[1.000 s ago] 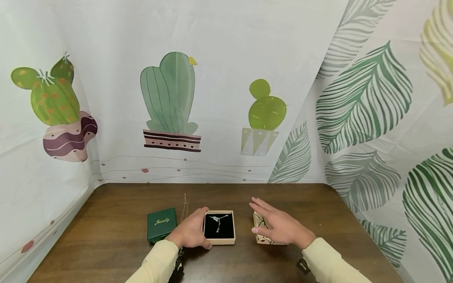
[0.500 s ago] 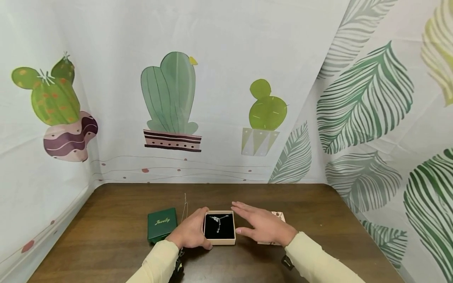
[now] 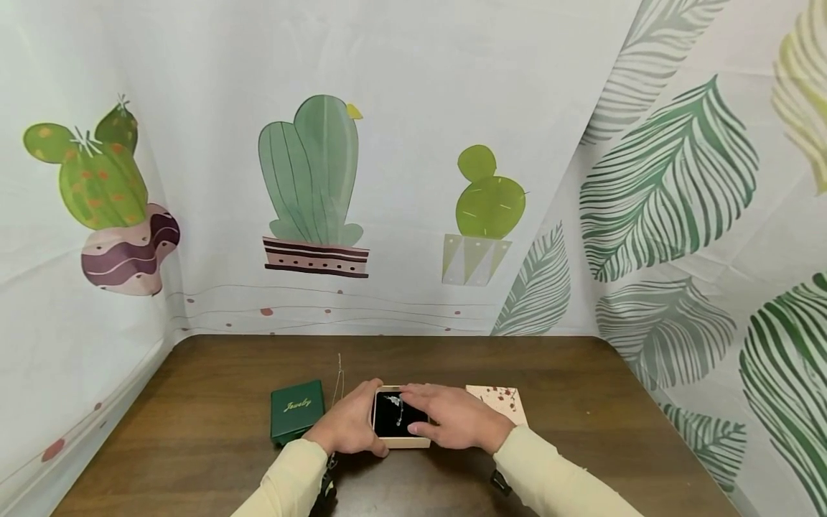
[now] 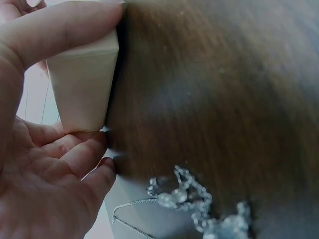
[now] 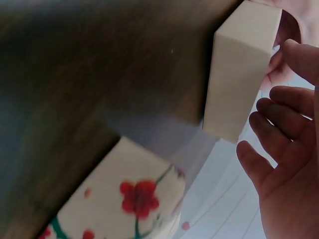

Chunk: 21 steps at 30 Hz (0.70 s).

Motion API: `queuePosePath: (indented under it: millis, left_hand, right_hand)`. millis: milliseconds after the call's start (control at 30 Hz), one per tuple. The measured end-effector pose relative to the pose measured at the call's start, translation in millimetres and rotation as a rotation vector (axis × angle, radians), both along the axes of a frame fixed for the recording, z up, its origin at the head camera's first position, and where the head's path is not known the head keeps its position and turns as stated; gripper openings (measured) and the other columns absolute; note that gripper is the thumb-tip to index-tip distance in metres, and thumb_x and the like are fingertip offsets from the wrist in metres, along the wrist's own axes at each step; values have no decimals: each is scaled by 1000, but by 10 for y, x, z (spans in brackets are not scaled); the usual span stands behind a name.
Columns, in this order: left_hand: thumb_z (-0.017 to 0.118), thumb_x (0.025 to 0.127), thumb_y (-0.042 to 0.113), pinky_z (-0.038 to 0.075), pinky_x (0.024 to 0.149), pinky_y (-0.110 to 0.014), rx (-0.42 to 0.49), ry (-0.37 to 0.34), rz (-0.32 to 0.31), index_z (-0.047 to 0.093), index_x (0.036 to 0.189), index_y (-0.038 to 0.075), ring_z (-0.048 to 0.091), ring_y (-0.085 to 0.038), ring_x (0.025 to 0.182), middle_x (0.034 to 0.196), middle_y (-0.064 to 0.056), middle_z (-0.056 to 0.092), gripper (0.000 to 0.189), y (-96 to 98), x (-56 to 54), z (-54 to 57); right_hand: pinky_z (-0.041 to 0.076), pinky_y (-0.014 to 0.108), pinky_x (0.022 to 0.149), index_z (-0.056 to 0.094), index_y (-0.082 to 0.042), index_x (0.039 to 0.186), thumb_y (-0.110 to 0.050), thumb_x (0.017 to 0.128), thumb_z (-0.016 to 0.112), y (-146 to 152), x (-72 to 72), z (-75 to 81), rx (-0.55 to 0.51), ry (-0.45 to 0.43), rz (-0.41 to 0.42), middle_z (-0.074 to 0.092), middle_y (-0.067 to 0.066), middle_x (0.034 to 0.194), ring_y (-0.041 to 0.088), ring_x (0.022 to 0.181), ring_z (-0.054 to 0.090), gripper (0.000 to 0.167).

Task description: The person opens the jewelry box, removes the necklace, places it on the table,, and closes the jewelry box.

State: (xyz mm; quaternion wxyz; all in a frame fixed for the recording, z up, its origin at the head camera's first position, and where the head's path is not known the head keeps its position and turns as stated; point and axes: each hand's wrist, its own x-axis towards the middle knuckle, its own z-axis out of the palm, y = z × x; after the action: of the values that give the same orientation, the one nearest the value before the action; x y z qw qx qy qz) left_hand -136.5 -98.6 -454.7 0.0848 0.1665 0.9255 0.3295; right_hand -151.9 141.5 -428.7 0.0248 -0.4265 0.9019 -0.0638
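Observation:
My left hand (image 3: pixel 349 422) grips the left end of a small cream jewelry box (image 3: pixel 403 444), thumb at the near side and fingers at the far side. Inside, a silver necklace (image 3: pixel 395 403) lies on a black insert (image 3: pixel 386 429). The right hand (image 3: pixel 457 416) is held over the box's right part with extended fingers, hiding that part of the insert. In the right wrist view its fingers (image 5: pixel 271 129) appear apart from the box's plain side wall (image 5: pixel 234 87). Behind the right hand lies the floral-patterned lid (image 3: pixel 499 401), partly covered.
A green box (image 3: pixel 297 408) lettered "Jewelry" sits left of my left hand. Between them lies a loose silver chain necklace (image 3: pixel 339 377), shown larger as a necklace with clear stones (image 4: pixel 172 198) in the left wrist view. Everything rests on a brown wooden table (image 3: pixel 226 373).
My right hand has moved left, from above the floral lid to over the right part of the open box. More of the lid shows now. The left hand has stayed on the box.

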Motion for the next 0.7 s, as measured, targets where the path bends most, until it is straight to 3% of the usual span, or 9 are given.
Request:
queuePosePath:
  millis: [200, 400, 600, 700]
  left_hand:
    - [97, 54, 22, 53, 90, -46, 3, 4, -11, 39, 153, -3, 59, -21, 102, 137, -14, 57, 117, -7, 7, 20]
    - [97, 55, 22, 53, 89, -45, -2, 12, -19, 40, 152, -3, 58, -20, 100, 135, -14, 57, 115, -6, 11, 29]
    - [96, 58, 22, 53, 88, -44, 4, -22, -17, 39, 154, -2, 58, -20, 98, 139, -14, 56, 115, -8, 6, 22]
    - [95, 59, 24, 53, 94, -47, -5, -30, -12, 38, 155, -2, 61, -24, 108, 144, -16, 54, 115, -15, 2, 13]
  right_hand:
    - [48, 35, 115, 59, -15, 148, -38, 106, 59, -117, -5, -46, 36, 111, 26, 56, 2, 156, 21, 142, 56, 48]
    - [51, 34, 112, 69, -13, 133, -33, 103, 65, -200, -25, -81, 25, 263, 90, 68, 3, 141, 17, 132, 64, 37]
    - [60, 30, 92, 74, -16, 117, -27, 97, 72, -253, -44, -81, 27, 305, 113, 75, -3, 125, 12, 113, 73, 23]
    - [61, 29, 81, 74, -16, 109, -22, 94, 75, -287, -63, -77, 33, 308, 119, 76, -6, 117, 10, 100, 75, 16]
